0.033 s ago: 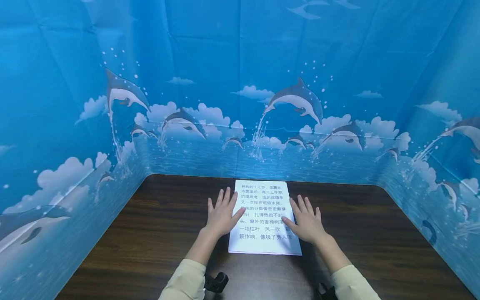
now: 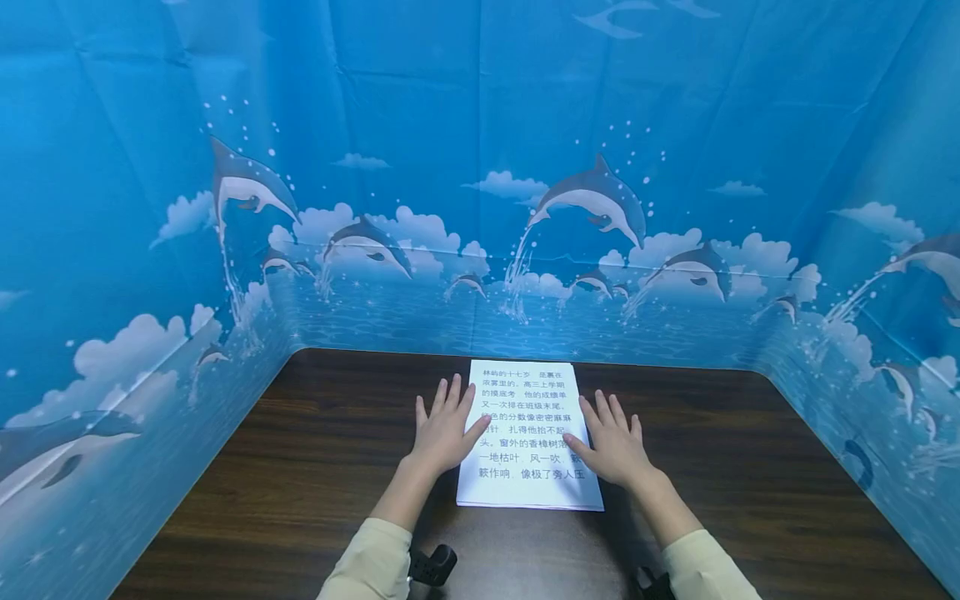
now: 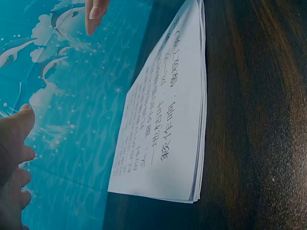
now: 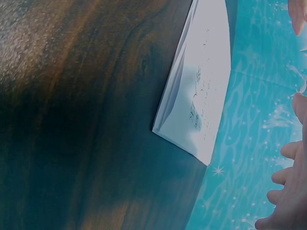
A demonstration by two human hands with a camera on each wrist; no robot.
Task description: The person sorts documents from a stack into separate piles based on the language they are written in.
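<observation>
A stack of white paper sheets (image 2: 528, 492), printed with lines of Chinese characters, lies flat on the dark wood table. Over its left edge, my left hand (image 2: 441, 433) is spread with straight fingers and holds nothing. My right hand (image 2: 617, 446) is spread the same way at the right edge, its thumb over the print. The left wrist view shows the stack (image 3: 184, 129) layered at its near edge, with the left hand (image 3: 12, 153) apart from it. In the right wrist view, the right hand (image 4: 290, 187) also appears raised off the paper (image 4: 204, 86).
A blue curtain (image 2: 420, 100) printed with dolphins and clouds encloses the table's back and both sides. Dark brown tabletop (image 2: 322, 467) extends left and right of the paper. Black wrist devices (image 2: 433, 567) show below the light sleeves (image 2: 371, 558).
</observation>
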